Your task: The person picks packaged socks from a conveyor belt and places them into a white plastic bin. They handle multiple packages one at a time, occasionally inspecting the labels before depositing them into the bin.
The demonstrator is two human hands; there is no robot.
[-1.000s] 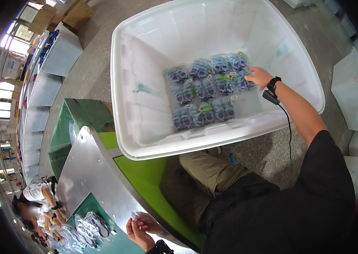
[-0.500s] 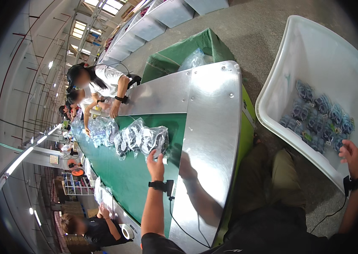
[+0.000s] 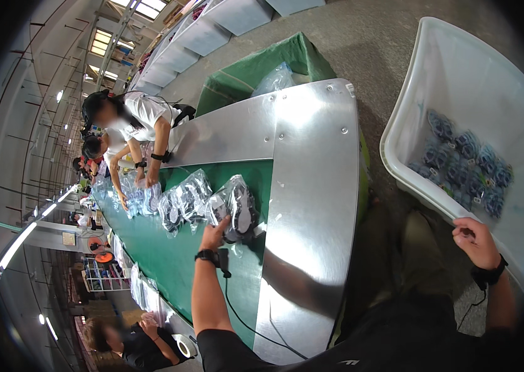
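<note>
A factory hall is filled by a long work table, whose green surface [image 3: 178, 266] is bordered by a wide strip of bare metal [image 3: 311, 186]. On the green surface, close to the metal strip, a bagged pair of grey and black footwear [image 3: 235, 211] is laid in clear plastic. Its near side is met by the left hand [image 3: 214, 235], with one fingertip set against the wrapping; the other fingers are partly hidden, and whether the bag is gripped cannot be told. Just beyond it, more dark bagged footwear [image 3: 186, 199] is grouped, followed by blue bagged pieces [image 3: 143, 201], toward which the arms of two co-workers in white tops [image 3: 144, 111] are stretched.

The right hand [image 3: 476, 243] is held at the near rim of a white bin [image 3: 403, 155], its fingers half curled with a narrow gap left; whether the rim is grasped cannot be told. Inside the bin, blue bagged footwear [image 3: 460, 162] is arranged in rows. Behind the table, clear plastic [image 3: 276, 79] is contained in a green cloth-sided container [image 3: 228, 80]. Farther back, pale bins [image 3: 237, 18] are lined up.
</note>
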